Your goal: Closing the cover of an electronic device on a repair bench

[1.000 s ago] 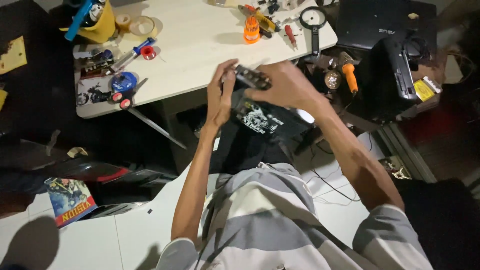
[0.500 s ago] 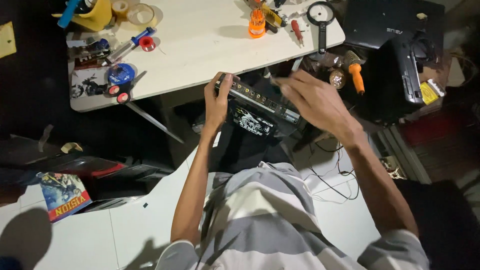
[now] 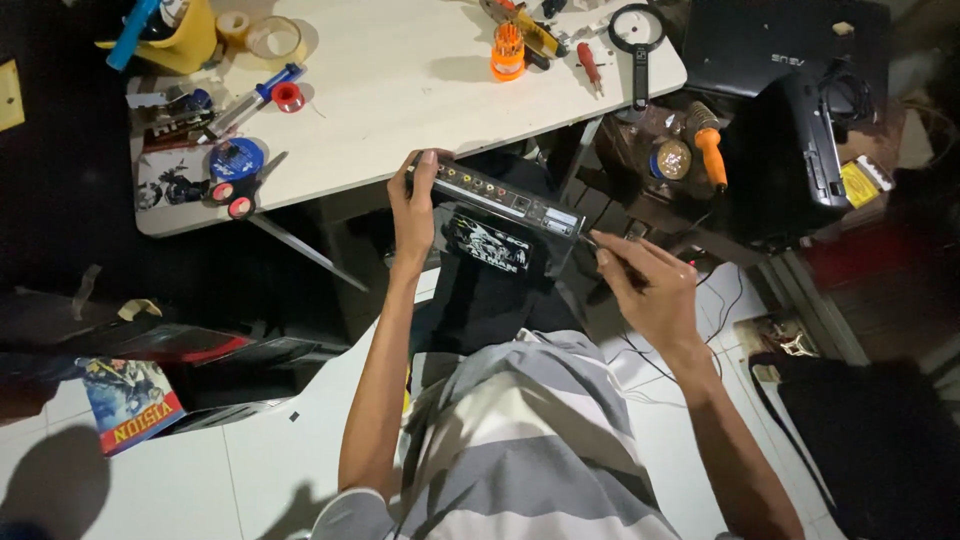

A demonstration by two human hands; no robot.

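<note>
My right hand (image 3: 650,290) had dropped off the black device (image 3: 497,215) to its right end, pinching a thin tool, while my left hand (image 3: 415,210) gripped its left end just below the white table (image 3: 400,90) edge at mid-frame.

Grey-and-white striped short-sleeved shirt (image 3: 530,440) — bare forearms

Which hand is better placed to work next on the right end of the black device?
Probably the right hand: it holds a thin tool whose tip is at the right end of the black device. The left hand grips the device's other end, steadying it.
</note>
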